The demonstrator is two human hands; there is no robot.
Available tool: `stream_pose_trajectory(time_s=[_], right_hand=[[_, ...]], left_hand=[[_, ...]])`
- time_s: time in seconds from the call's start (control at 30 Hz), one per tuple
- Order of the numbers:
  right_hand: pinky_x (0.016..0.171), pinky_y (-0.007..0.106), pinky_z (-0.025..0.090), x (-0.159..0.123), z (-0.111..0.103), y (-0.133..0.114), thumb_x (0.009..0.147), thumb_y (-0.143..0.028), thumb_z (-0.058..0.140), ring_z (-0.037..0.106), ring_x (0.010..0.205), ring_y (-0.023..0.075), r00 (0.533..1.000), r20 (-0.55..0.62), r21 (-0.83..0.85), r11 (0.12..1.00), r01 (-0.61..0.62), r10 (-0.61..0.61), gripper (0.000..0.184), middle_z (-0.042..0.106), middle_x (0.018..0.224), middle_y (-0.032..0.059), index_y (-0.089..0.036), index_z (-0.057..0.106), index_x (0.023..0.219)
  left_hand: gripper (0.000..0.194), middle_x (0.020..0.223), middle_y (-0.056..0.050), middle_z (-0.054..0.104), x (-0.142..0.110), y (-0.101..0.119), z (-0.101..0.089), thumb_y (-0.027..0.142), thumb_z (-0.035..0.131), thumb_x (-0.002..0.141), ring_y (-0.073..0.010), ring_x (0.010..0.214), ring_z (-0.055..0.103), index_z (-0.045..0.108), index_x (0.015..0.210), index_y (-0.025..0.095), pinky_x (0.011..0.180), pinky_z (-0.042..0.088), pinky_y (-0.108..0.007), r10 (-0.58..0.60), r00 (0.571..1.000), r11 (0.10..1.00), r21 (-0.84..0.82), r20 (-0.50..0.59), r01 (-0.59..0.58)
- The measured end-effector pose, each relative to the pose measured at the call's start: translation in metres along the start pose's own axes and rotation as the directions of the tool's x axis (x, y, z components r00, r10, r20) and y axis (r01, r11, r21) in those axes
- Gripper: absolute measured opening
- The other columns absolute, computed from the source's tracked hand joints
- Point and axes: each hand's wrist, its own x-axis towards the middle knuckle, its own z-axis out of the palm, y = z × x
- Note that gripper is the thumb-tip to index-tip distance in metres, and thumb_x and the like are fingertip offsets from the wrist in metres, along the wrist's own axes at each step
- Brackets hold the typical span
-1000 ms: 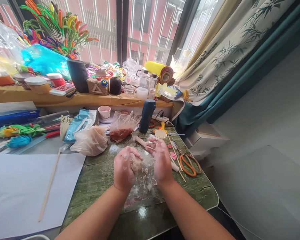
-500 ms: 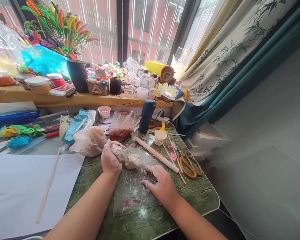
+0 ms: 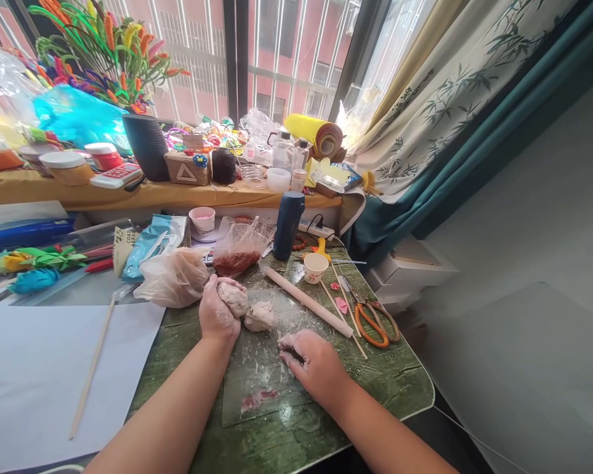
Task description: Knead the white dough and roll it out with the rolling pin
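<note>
My left hand [image 3: 220,313] is cupped around a pale, rough lump of clay [image 3: 233,298], holding it just above the board. Right beside it rests a second pale lump of clay [image 3: 261,316]. My right hand [image 3: 312,361] is at the right side of a clear board [image 3: 257,378], with thumb and fingers drawn together in a pinch. What sits between those fingertips, if anything, is too small to make out. White residue coats both hands, and crumbs and a reddish smear mark the board. A wooden rolling pin [image 3: 309,303] lies diagonally behind my right hand.
Orange-handled scissors [image 3: 374,326], thin sticks [image 3: 343,309] and a paper cup [image 3: 316,268] are on the right. Behind the clay stand plastic bags [image 3: 175,276] and a dark blue cylinder [image 3: 289,226]. White paper [image 3: 34,382] covers the left; the table's edge [image 3: 432,395] is at right.
My right thumb and fingers have closed from a spread pose into a pinch over the board. The left hand still cups its clay lump. The view has shifted slightly.
</note>
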Motion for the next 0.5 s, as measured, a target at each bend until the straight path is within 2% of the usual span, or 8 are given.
stream_pose_trajectory(time_s=[0.2,0.33,0.5], right_hand=[[0.081,0.032,0.049,0.006,0.001,-0.005,0.092,-0.013,0.06,0.063,0.088,0.022,0.999,0.007,-0.083,0.996,-0.031,0.032,0.014,0.072,0.094,0.0047,-0.022,0.069,0.098],[0.077,0.032,0.048,0.012,0.003,-0.003,0.089,-0.01,0.059,0.061,0.086,0.0221,1.0,0.007,-0.125,0.992,-0.008,0.009,0.016,0.07,0.09,0.0041,-0.021,0.067,0.097],[0.08,0.034,0.052,0.013,0.007,0.004,0.089,-0.011,0.058,0.064,0.087,0.0228,0.992,-0.122,-0.041,0.999,-0.029,0.024,0.022,0.07,0.092,0.0055,-0.02,0.067,0.107]], left_hand=[[0.031,0.057,0.002,0.061,0.002,0.001,-0.002,0.042,0.064,0.081,-0.0134,0.051,0.061,0.058,0.063,0.018,0.054,0.049,-0.024,0.004,1.0,1.0,-0.009,-0.003,-0.004],[0.03,0.058,0.003,0.061,0.003,0.0,-0.002,0.041,0.063,0.082,-0.0136,0.051,0.061,0.058,0.064,0.018,0.054,0.05,-0.025,-0.011,1.0,1.0,-0.03,-0.002,0.011],[0.032,0.055,0.002,0.06,0.004,0.001,-0.003,0.041,0.064,0.083,-0.0131,0.05,0.059,0.059,0.062,0.017,0.052,0.048,-0.024,-0.037,0.999,0.999,-0.007,0.034,0.038]])
